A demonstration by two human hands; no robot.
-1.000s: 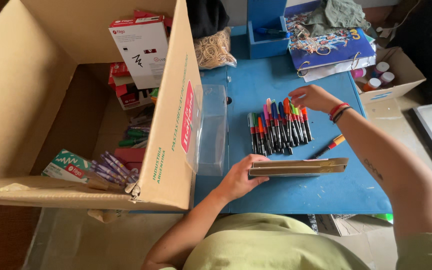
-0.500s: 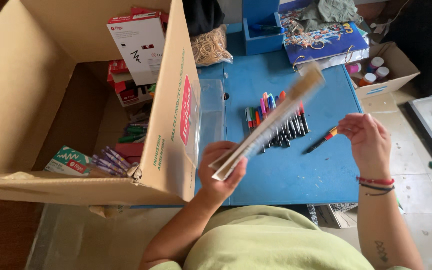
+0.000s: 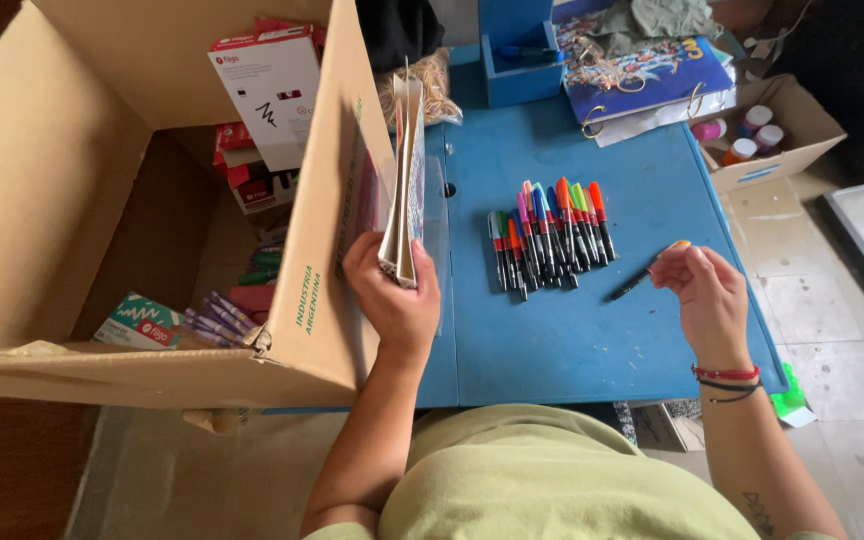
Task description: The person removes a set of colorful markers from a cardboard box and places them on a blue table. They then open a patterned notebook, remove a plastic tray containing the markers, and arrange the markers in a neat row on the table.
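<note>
While the left hand (image 3: 397, 300) grips the flat pack (image 3: 404, 180) upright against the cardboard box (image 3: 322, 270) wall and the right hand (image 3: 707, 295) pinches a marker (image 3: 644, 275), the pack's low hold could let it tip

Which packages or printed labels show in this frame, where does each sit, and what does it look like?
Large cardboard box: left of table, open, brown, green side print.
White carton: upright inside it, red trim.
Teal pack: box floor, flat.
Small cardboard box: right of table, holding paint pots.
Flat package: left hand holds it on edge.
</note>
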